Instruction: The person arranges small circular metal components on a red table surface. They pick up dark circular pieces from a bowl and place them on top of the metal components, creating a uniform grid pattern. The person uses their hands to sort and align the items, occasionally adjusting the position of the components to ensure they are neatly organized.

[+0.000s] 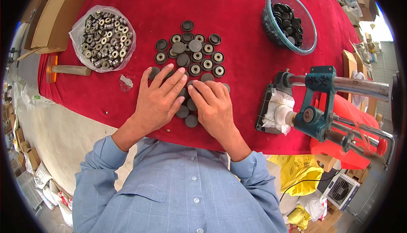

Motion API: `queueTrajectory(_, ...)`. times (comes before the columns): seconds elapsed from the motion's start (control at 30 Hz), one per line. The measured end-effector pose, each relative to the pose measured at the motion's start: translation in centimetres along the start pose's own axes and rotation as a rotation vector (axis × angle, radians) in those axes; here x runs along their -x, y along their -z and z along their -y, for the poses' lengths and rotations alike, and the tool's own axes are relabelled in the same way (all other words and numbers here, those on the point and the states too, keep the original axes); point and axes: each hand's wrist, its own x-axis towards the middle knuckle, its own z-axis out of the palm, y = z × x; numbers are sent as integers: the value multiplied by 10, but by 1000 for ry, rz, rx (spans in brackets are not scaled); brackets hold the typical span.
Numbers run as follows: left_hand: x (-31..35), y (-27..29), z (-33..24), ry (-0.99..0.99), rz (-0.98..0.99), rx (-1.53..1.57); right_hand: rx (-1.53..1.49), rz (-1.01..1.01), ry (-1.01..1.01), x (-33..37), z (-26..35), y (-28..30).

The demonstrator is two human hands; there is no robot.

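Several round dark plastic caps lie loosely grouped on the red cloth [237, 33] in front of me. In the far part, caps with metal bearings [207, 64] inside face up, and empty caps [187, 26] sit around them. Plain grey-black cap backs [191, 121] show nearer to me. My left hand [157, 99] lies palm down over the near left caps, fingers outstretched, fingertips touching some. Beside it, my right hand [213, 108] rests with slightly bent fingers on caps at the near right. Both palms hide what is under them; neither hand visibly lifts anything.
A bag-lined container of loose bearings [104, 37] stands far left, near a hammer [70, 69] and a cardboard box [63, 14]. A clear bowl of black caps [289, 23] is far right. A green hand press [316, 105] occupies the right edge.
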Motion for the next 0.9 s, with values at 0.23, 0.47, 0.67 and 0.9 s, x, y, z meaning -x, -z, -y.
queueTrajectory(0.23, 2, 2, -2, 7, -19, 32, 147, 64, -48, 18, 14, 8)
queueTrajectory(0.47, -30, 4, 26, 81, -301, 199, 180, 40, -111, 14, 24, 5)
queueTrajectory(0.67, -62, -14, 53, 98, -316, 165, -96, -77, -232, -31, -10, 20)
queueTrajectory(0.9, -67, -22, 63, 52, -373, 254, -93, -65, -129, -70, -27, -7)
